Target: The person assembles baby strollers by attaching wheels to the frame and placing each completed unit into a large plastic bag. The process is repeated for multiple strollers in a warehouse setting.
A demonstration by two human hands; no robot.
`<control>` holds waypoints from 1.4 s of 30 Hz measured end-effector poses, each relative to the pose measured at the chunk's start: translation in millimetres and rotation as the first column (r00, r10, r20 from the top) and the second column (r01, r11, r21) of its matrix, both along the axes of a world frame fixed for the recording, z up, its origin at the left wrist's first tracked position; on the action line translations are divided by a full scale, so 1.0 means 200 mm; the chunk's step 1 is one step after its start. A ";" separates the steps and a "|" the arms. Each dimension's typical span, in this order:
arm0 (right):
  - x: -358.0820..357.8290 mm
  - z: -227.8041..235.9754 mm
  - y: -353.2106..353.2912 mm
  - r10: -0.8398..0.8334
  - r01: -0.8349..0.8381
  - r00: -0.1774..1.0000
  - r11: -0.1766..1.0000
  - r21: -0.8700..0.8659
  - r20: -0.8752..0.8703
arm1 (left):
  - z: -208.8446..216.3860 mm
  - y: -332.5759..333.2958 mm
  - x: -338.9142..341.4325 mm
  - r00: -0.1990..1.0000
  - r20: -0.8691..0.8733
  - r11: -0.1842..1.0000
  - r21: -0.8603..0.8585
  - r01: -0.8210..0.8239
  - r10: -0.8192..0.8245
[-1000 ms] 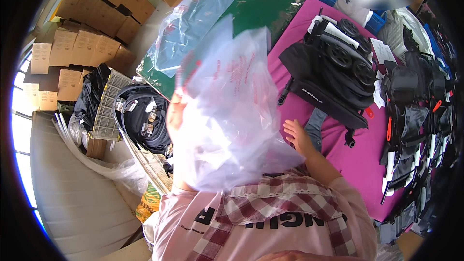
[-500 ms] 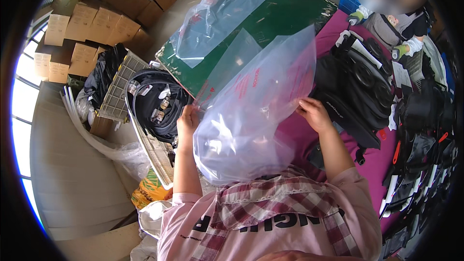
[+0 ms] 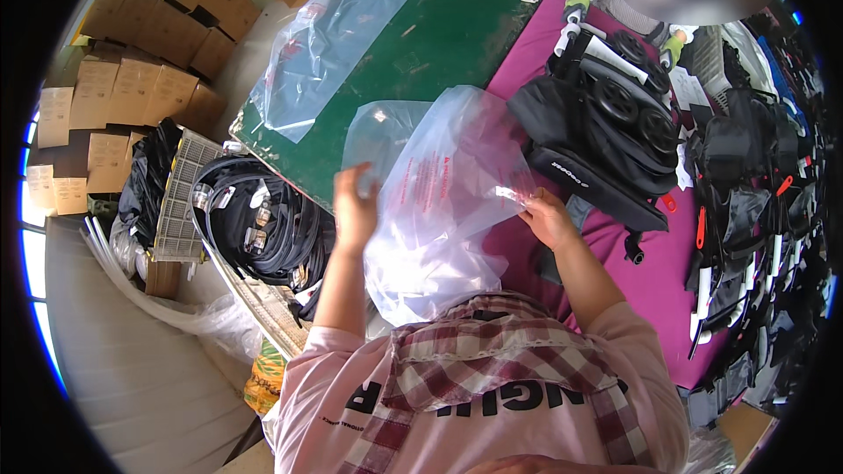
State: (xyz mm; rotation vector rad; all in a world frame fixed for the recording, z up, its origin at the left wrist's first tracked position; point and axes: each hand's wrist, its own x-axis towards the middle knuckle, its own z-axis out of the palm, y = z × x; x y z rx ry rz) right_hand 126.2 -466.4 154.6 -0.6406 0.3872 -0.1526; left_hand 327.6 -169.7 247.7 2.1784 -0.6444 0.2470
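Note:
A large clear plastic bag with red print hangs in front of my chest, its upper part spread over the green tabletop. My right hand is closed, pinching the bag's right edge between thumb and fingers. At the bag's left side is my left hand, raised with its fingers bent. Motion smears those fingertips, so whether they grip the film cannot be seen. Just beyond my right hand lies a folded black stroller with dark wheels, on a purple cloth.
Another clear bag lies flat on the green top. Left are a crate of coiled black tubing and stacked cardboard boxes. Several black stroller frames line the right. Across the stroller, a co-worker's gloved hand grips a white-ended bar.
The bag's top has dropped toward me and bunched lower. My left hand has moved slightly up along its side; my right hand still holds the edge. The view has shifted rightward.

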 end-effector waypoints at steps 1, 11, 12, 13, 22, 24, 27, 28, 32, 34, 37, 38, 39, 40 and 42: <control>0.02 0.03 0.02 0.043 -0.043 0.999 0.999 0.004 -0.005 | -0.09 -0.08 -0.06 0.987 -0.013 0.984 -0.086 0.157 -0.159; 0.01 0.08 0.23 0.318 -0.421 0.907 0.720 -0.552 -0.276 | -0.16 -0.20 -0.47 0.644 -0.712 0.882 0.074 0.464 -0.279; 0.02 0.16 0.29 0.302 -0.405 0.913 0.743 -0.532 -0.273 | -0.15 -0.22 -0.50 0.592 -0.728 0.886 -0.045 0.462 -0.346; 0.03 0.20 0.33 0.330 -0.439 0.899 0.660 -0.610 -0.289 | -0.14 -0.26 -0.52 0.488 -0.776 0.878 -0.170 0.446 -0.399; -0.08 0.35 0.15 0.149 -0.132 0.986 0.970 -0.206 0.069 | -0.21 -0.12 -0.46 0.756 -0.559 0.940 -0.206 0.271 -0.341; -0.11 0.36 0.09 0.227 -0.209 0.974 0.881 -0.425 -0.006 | -0.19 -0.08 -0.39 0.652 -0.695 0.951 -0.258 0.169 -0.304; -0.11 0.42 0.12 0.346 -0.416 0.909 0.741 -0.527 -0.231 | -0.14 -0.21 -0.46 0.517 -0.666 0.842 -0.454 0.290 -0.537; -0.09 0.42 0.14 0.370 -0.467 0.884 0.722 -0.511 -0.285 | -0.12 -0.26 -0.51 0.442 -0.687 0.816 -0.460 0.349 -0.576; -0.07 0.29 0.22 0.325 -0.376 0.925 0.705 -0.601 -0.197 | -0.13 -0.35 -0.62 0.482 -0.689 0.832 -0.353 0.429 -0.541; -0.10 0.30 0.19 0.127 -0.206 0.978 0.692 -0.692 -0.164 | -0.14 -0.27 -0.59 0.613 -0.648 0.874 -0.185 0.450 -0.453; -0.18 0.23 -0.01 -0.207 0.113 0.976 0.754 -0.647 -0.071 | -0.32 -0.03 -0.44 0.889 -0.380 0.966 -0.129 0.224 -0.257; -0.22 0.23 -0.08 -0.291 0.176 0.955 0.718 -0.673 -0.061 | -0.41 0.10 -0.35 0.941 -0.301 0.985 -0.114 0.128 -0.157; -0.28 0.24 -0.16 -0.383 0.239 0.922 0.672 -0.701 -0.053 | -0.38 0.17 -0.29 0.932 -0.357 0.996 0.073 -0.043 0.067; -0.34 0.24 -0.22 -0.406 0.255 0.912 0.667 -0.701 -0.055 | -0.34 0.21 -0.26 0.920 -0.342 0.979 -0.004 -0.205 0.191; -0.34 0.33 -0.19 -0.427 0.295 0.903 0.681 -0.670 -0.037 | -0.45 0.30 -0.21 0.787 -0.601 0.935 -0.182 -0.303 0.138</control>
